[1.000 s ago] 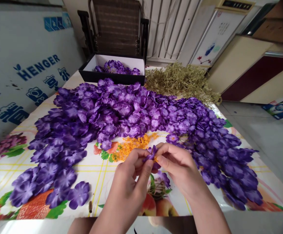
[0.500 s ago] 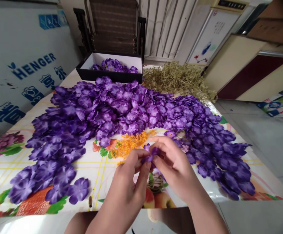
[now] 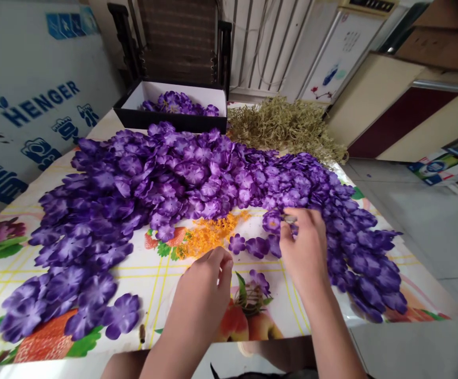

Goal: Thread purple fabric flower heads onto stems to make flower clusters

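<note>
My left hand (image 3: 203,289) is over the front middle of the table, its fingers curled in and the fingertips drawn together. Whatever they might hold is hidden. Farther right, my right hand (image 3: 307,245) reaches down at the edge of the purple petal pile (image 3: 197,171), thumb and forefinger apart around a small pale-green bit. Just left of its thumb lie purple flowers (image 3: 256,247) in a short row. Between the hands, nearer me, is another small purple flower (image 3: 259,282) with thin stems beneath it. Tiny orange sprigs (image 3: 209,234) are heaped beyond my left hand.
A black box (image 3: 173,122) with white inside holds more purple flowers at the back. Dry green-brown sprigs (image 3: 284,126) are piled beside it. Behind the table stands a chair (image 3: 179,39); a white freezer (image 3: 35,63) is on the left. The fruit-print tablecloth (image 3: 150,284) covers the table.
My hands have moved apart, the right one going right and forward to the pile's edge. The small purple flower they pinched is no longer between them. The view has shifted slightly.
</note>
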Motion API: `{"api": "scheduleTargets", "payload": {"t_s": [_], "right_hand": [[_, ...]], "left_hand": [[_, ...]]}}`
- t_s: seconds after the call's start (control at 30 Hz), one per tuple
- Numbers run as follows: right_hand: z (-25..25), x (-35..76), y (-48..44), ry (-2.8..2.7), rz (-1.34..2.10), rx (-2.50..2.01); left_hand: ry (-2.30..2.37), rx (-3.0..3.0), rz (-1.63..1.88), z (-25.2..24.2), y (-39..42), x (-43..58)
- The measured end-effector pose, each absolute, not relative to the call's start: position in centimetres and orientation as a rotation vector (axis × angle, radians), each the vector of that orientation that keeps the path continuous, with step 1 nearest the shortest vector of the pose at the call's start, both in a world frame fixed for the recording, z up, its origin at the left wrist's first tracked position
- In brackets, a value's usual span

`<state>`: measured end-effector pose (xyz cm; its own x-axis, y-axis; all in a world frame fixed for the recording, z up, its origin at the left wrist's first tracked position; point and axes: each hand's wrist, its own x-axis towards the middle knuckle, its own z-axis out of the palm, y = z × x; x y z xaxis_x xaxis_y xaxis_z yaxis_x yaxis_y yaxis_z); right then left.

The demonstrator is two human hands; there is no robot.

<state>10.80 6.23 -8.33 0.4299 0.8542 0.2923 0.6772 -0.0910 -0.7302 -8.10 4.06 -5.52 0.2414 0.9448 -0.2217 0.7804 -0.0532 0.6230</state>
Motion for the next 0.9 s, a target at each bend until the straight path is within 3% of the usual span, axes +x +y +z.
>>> {"api": "scheduleTargets", "payload": {"t_s": [0.17,0.33,0.63,0.9], "right_hand": [[-8.7,10.3,5.9,-1.851,0.328,-2.01],[-9.3,10.2,6.5,-1.786,0.442,-2.028],[-6.7,10.8,6.6,-1.487,0.929,-1.767],[-6.3,11.8,5.9,-1.217,0.867,-1.708]], "left_hand": [[1.67,1.969,0.491,-6.8,5.5,-7.0],[1.721,2.222,0.522,-7.9,6.5,-6.2],[1.642,2.08,0.74,-7.5,6.9,-5.7],[1.662,2.297,0.324,-7.3,5.9,-5.1]]}}
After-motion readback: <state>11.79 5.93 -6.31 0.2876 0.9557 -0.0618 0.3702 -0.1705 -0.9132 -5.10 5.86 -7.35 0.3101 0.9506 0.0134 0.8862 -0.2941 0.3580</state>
